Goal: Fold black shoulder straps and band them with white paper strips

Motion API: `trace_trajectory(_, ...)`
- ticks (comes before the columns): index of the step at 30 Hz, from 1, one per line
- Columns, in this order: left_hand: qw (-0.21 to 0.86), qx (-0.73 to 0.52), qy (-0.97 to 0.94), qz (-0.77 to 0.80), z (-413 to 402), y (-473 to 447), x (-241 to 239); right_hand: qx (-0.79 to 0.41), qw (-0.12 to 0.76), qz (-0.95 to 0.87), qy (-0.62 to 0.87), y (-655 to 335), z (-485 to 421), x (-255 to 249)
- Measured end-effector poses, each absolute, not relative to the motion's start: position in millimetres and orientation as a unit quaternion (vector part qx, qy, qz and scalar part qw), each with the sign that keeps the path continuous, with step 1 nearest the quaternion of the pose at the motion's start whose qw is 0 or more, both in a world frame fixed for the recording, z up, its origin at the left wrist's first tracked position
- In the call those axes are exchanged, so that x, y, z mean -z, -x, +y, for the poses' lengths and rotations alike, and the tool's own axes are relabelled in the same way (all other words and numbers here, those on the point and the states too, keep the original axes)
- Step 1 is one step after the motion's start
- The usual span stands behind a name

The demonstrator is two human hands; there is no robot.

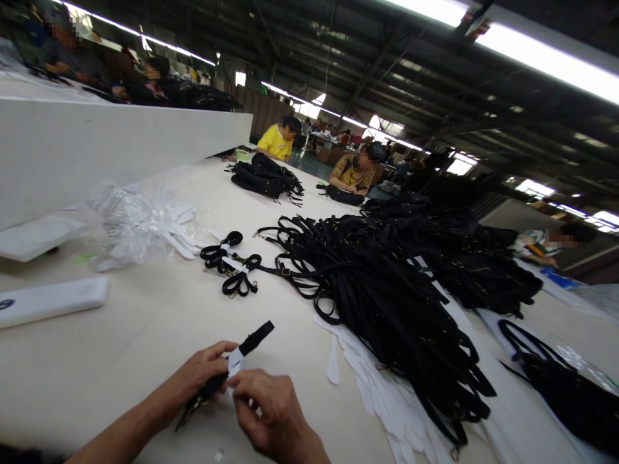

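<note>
A folded black strap (257,338) with metal hardware at its lower end is gripped in my left hand (206,372). Around its middle runs a white paper band (235,362). The fingers of my right hand (273,406) are closed in a pinch at the band's lower edge. Just beyond my hands lie two or three strap bundles (240,282), looped and bound with white bands. To the right spreads a large heap of loose black straps (387,303) with gold-coloured buckles. White paper strips (374,377) are fanned out beneath that heap's near edge.
Clear plastic bags (140,225) with white strips lie at the left, near a white box-like object (58,299). A white partition (120,138) borders the table's far left. Black bags (265,175) lie farther back, where people (355,171) sit working. Another black bag (570,386) is at right.
</note>
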State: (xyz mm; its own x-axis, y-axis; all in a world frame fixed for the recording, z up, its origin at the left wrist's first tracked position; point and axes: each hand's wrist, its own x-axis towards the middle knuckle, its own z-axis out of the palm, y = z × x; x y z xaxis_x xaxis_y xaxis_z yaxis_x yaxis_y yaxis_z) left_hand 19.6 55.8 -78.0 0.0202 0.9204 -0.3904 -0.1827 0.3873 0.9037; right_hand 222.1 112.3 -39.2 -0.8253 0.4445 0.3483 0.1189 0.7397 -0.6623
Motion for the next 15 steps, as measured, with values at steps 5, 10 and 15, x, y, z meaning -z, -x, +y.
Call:
trace_trajectory(5,0.740,-0.526,-0.177,0.381,41,-26,79,-0.273,0.224,-0.918,0.180,-233,117,46)
trace_trajectory(10,0.817,-0.483,-0.229,0.218,38,-36,94,-0.181,0.250,-0.940,0.147,-243,122,66)
trace_trajectory(15,0.830,-0.482,-0.231,0.160,45,-47,111,-0.156,0.373,-0.903,0.145,-231,119,108)
